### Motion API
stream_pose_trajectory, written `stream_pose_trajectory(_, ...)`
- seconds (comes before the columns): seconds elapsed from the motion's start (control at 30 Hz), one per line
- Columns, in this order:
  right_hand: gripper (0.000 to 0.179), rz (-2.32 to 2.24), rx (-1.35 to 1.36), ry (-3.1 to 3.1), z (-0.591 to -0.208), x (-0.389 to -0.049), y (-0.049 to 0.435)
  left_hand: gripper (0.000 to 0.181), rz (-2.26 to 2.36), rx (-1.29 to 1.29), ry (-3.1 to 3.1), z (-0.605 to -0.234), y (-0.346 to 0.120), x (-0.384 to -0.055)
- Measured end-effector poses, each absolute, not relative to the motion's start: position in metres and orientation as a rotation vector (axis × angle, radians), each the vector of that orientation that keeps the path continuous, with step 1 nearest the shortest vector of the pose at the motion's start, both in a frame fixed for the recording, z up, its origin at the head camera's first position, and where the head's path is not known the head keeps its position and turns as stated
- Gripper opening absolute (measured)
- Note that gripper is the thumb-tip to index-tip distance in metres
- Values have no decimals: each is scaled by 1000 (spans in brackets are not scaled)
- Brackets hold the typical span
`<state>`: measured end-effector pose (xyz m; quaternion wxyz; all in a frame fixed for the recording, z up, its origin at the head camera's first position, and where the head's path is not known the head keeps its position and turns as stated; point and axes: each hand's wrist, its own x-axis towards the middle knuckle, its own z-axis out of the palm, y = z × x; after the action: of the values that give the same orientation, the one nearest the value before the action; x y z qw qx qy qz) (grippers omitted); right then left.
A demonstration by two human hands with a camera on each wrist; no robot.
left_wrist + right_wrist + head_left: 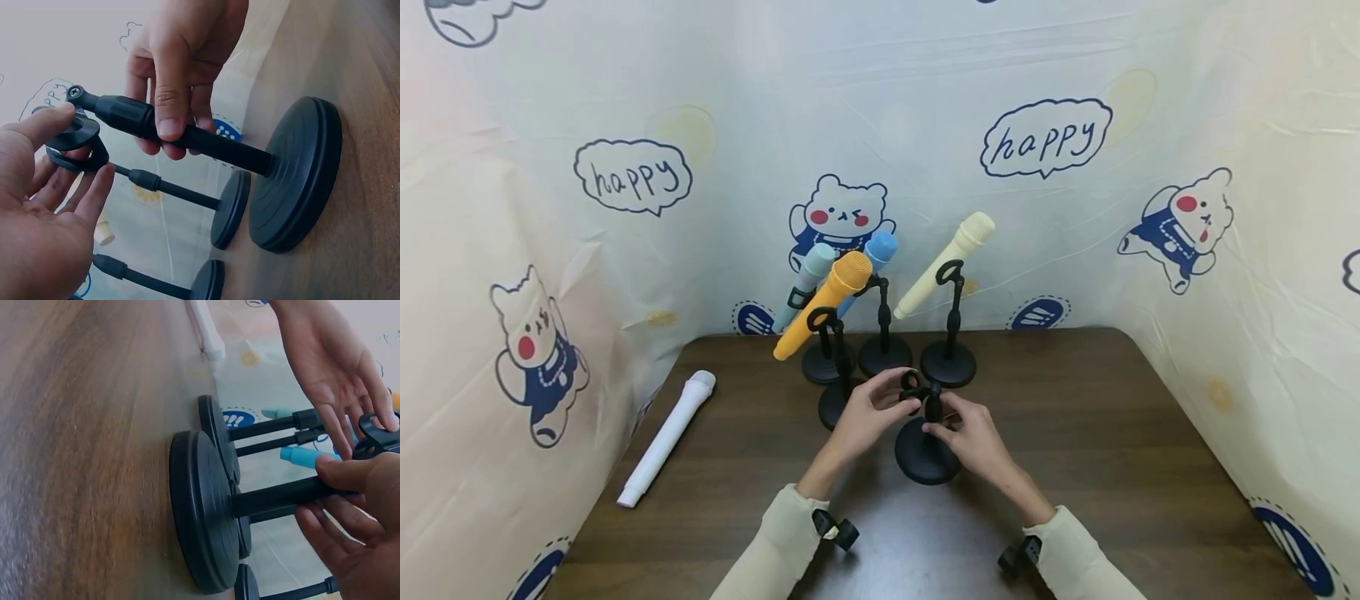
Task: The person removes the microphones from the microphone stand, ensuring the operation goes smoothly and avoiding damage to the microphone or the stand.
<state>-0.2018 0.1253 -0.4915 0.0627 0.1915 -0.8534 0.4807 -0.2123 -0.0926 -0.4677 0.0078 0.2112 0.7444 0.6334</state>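
A black desktop microphone stand stands upright on its round base, near the middle of the table. My left hand pinches the clip at its top, thumb on one side and fingers around the other. With thumb and fingertips, my right hand grips the pole just below the collar. The clip holds no microphone. Right behind the hands, an orange microphone leans in another black stand.
Farther back, several black stands hold a teal microphone, a blue microphone and a cream microphone, all tilted. A white microphone lies at the table's left edge. A printed cloth hangs behind and beside the brown table.
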Motion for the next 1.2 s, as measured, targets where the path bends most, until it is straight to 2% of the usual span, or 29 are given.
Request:
stream_pose_trajectory(0.43, 23, 1466, 554, -2454, -499, -195, 129, 50, 1952, 706, 2312, -466, -90, -209)
stream_pose_trajectory(0.73, 22, 1418, 555, -2427, -496, -195, 141, 36, 1970, 681, 2290, -462, -93, -207)
stream_pose_trajectory(0.97, 19, 1408, 542, -2421, -492, -199, 154, 19, 1996, 626, 2429, -460, -103, -209)
stream_pose_trajectory(1.2, 18, 1373, 485, -2412, -485, -206, 171, 21, 2056, 521, 2455, -458, -113, -212)
